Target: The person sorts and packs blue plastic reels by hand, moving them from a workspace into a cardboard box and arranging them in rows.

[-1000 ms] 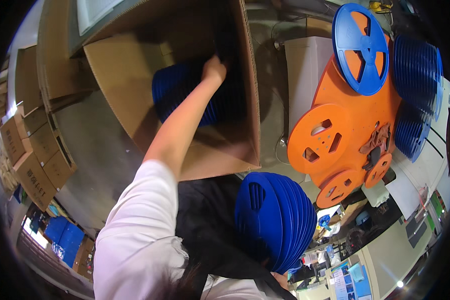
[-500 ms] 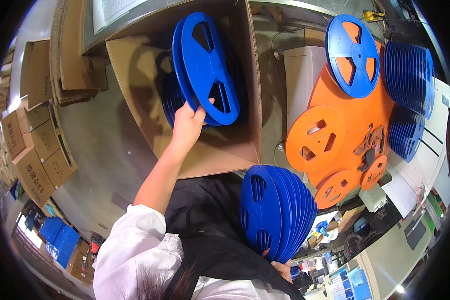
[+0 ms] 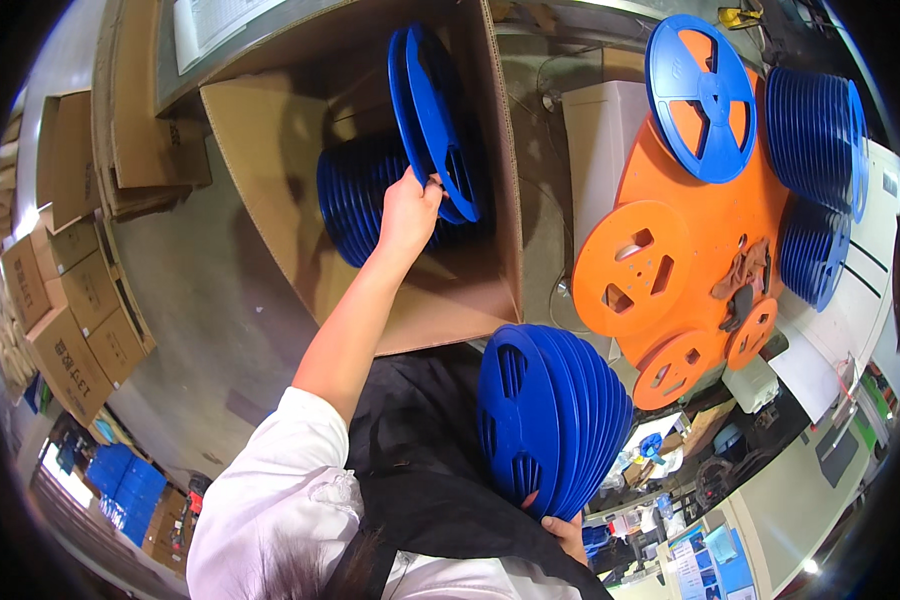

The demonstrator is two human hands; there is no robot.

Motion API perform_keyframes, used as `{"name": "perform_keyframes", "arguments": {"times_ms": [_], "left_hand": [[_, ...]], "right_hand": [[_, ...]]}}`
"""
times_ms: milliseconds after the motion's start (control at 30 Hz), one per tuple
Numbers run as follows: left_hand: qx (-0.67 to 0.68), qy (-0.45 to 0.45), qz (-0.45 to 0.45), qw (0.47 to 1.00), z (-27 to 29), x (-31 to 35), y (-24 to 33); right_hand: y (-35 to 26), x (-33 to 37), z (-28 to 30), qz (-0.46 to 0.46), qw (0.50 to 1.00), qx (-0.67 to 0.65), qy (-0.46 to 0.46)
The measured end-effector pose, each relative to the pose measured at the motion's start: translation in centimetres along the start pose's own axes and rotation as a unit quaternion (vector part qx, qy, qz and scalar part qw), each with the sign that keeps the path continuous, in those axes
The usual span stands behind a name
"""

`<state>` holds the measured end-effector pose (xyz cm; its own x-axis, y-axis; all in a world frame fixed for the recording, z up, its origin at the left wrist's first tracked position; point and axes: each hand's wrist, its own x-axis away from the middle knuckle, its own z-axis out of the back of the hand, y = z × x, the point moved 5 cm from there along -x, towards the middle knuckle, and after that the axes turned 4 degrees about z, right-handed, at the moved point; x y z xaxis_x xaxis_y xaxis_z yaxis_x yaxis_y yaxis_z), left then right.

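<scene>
My left hand (image 3: 410, 212) reaches into a cardboard box (image 3: 255, 165) and grips the lower edge of a blue plastic reel (image 3: 432, 120). That reel stands on edge, tilted, its two flanges apart. Beside and below it in the box lies a row of blue reels (image 3: 355, 205), partly hidden by my hand. Against my black apron, my right hand (image 3: 567, 537) clasps a stack of blue reels (image 3: 555, 415) from below, its fingers partly hidden behind them.
Right of the box stands an orange panel with orange discs (image 3: 630, 268) and a blue reel (image 3: 705, 100) mounted on it. Stacked blue reels (image 3: 812, 145) are farther right. Flattened cardboard (image 3: 155, 110) leans at left, with closed cartons (image 3: 75, 350) behind.
My left hand has moved right and slightly up with the reel, shifting it toward the box's right side. More of the reel row shows. The right hand's stack has barely moved.
</scene>
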<state>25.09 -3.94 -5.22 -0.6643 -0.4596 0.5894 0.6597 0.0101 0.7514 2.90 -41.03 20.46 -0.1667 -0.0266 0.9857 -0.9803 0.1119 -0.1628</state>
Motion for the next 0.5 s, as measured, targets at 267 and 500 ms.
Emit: {"name": "perform_keyframes", "arguments": {"times_ms": [267, 500], "left_hand": [[0.02, -0.035, -0.03, 0.999, -1.2, -1.0, -5.6], [-0.06, -0.083, 0.094, 0.99, 4.1, 11.7, -15.3]], "right_hand": [[-0.3, 0.3, -0.3, 0.012, 0.999, -0.011, 0.032], [-4.3, 1.8, -3.1, 0.153, 0.987, 0.046, 0.027]]}}
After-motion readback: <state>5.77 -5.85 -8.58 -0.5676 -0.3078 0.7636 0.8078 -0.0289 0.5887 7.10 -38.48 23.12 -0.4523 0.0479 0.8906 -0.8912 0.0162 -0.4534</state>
